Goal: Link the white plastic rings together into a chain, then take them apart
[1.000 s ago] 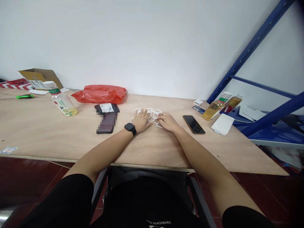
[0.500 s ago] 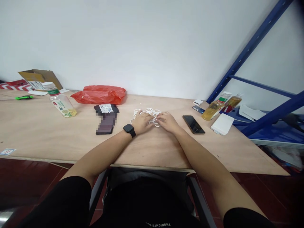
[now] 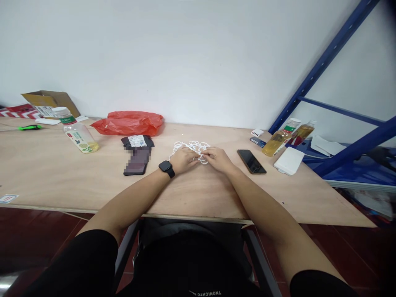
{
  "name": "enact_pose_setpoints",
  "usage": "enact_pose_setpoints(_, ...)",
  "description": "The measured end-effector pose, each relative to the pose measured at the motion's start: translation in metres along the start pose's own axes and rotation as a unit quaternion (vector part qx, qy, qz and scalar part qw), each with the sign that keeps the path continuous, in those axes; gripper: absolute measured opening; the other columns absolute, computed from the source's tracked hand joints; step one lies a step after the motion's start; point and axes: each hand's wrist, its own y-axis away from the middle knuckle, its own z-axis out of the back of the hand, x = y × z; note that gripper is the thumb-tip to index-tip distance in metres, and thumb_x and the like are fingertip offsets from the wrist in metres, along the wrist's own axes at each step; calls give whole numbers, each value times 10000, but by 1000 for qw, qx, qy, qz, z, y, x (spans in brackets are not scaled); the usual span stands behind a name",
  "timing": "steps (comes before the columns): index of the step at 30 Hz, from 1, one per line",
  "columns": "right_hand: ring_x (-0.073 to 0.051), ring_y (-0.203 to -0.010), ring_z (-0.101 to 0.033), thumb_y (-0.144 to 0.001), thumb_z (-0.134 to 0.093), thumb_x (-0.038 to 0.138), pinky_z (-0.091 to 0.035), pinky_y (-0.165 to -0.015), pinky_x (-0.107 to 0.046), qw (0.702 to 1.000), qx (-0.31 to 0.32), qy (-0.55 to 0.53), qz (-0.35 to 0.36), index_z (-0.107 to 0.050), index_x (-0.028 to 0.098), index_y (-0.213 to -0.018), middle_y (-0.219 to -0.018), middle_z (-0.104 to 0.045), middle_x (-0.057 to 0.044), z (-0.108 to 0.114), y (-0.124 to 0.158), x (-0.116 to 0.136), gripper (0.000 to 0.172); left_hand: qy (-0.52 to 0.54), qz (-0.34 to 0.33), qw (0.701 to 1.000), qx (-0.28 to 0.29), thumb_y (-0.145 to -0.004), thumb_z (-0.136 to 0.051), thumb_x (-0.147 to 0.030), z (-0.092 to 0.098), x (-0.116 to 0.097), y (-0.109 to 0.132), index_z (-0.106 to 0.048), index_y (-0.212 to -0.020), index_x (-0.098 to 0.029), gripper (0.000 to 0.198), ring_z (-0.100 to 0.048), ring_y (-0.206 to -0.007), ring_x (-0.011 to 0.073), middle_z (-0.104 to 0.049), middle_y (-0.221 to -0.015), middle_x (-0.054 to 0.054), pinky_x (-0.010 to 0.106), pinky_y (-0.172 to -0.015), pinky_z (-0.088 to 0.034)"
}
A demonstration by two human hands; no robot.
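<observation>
A tangled white cord point(image 3: 194, 143) lies in loops on the wooden table point(image 3: 198, 194), in front of me. My left hand point(image 3: 182, 160), with a black watch on its wrist, lies over the left side of the loops. Its fingers are closed on the cord. From the right, my right hand point(image 3: 218, 159) pinches the same cord between thumb and fingers. The fingertips of both hands are close together, and part of the cord is hidden beneath them.
Right of my hands are a phone point(image 3: 251, 161), a white case point(image 3: 288, 161), a drink bottle point(image 3: 280, 138) and a white charger point(image 3: 257, 133). To the left are a dark phone point(image 3: 136, 165), a red plastic bag point(image 3: 130, 123), another bottle point(image 3: 78, 134) and a screwdriver point(image 3: 30, 128).
The raised finger of my left hand has come down, and both sets of fingertips have shifted slightly on the cord. The view has moved a little.
</observation>
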Motion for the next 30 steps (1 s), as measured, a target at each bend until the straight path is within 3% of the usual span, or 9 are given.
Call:
enact_pose_setpoints(4,-202,-890,-666,-900,-567,268,-508,-837,-337,1000,-7,-10,0,-748,242,-1003,-956,-741,-40,0,2,3,210,2,2,1000,-10,-969,-457,-417,0,-2,-1,-723,-1049,-239,330,-650,-971,203,-740,-1014,68,391,-940,-438)
enact_pose_setpoints(9,-239,-1099,-626,-856,-638,348,-462,-1008,-410,999,-38,-6,21,-714,259,-1084,-1132,-712,-51,1,1,7,256,7,17,1000,-23,-974,-443,-402,4,-2,-2,-720,-1020,-223,333,-651,-965,210,-742,-1011,74,405,-938,-433)
enact_pose_setpoints(13,-243,-1162,-594,-830,-673,379,-433,-1056,-420,999,-20,2,42,-709,270,-1091,-1185,-691,-49,0,0,11,285,1,28,999,-25,-979,-445,-412,5,-3,-2,-715,-1023,-220,334,-645,-942,212,-741,-1011,70,402,-932,-425)
enact_pose_setpoints(20,-236,-1067,-637,-814,-693,339,-486,-967,-376,999,-6,-37,35,-713,253,-1075,-1110,-710,-52,-1,1,15,275,2,13,999,-43,-985,-454,-416,3,-5,-1,-711,-1035,-209,334,-631,-930,208,-739,-969,73,388,-908,-420)
enact_pose_setpoints(30,-215,-928,-658,-750,-778,333,-517,-853,-351,994,-38,-90,39,-724,246,-1029,-1006,-724,-46,-5,2,14,297,-20,-44,994,-96,-982,-458,-345,0,-4,-2,-693,-985,-180,286,-625,-830,192,-723,-878,71,359,-823,-410)
